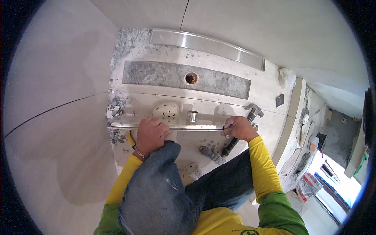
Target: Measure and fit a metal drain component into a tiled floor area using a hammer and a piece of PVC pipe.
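1. Metal channel [172, 127] lies across the floor [266, 90] in front of the knees, held at both ends: left hand [150, 135] near its left end, right hand [239, 128] at its right end
2. Left hand closed down over the channel, fingers wrapped over the top edge, knuckles up; a bracelet [139, 152] on the wrist
3. Right hand curled shut, pinching the channel's right tip between thumb and fingers
4. Channel spans the gap between the hands, its left tip poking out past the left hand toward the wall tile [58, 117]
5. Short round outlet [192, 116] stands up at mid-channel, between the hands
6. Long axis runs left-right, nearly level, parallel to the grey trench [156, 74] further out
7. Trench has a round drain hole [191, 78] in it, well apart from the channel
8. Second steel strip [207, 45] lies beyond the trench against the far wall, same direction
9. White perforated shoe [166, 111] just behind the channel; another [192, 170] near the knee [156, 188]
10. Hammer [243, 127] lies under and beside the right hand, handle angled toward the person; a grey tool [211, 153] sits just left of the handle
11. Rubble [113, 107] at the left edge by the channel's left tip
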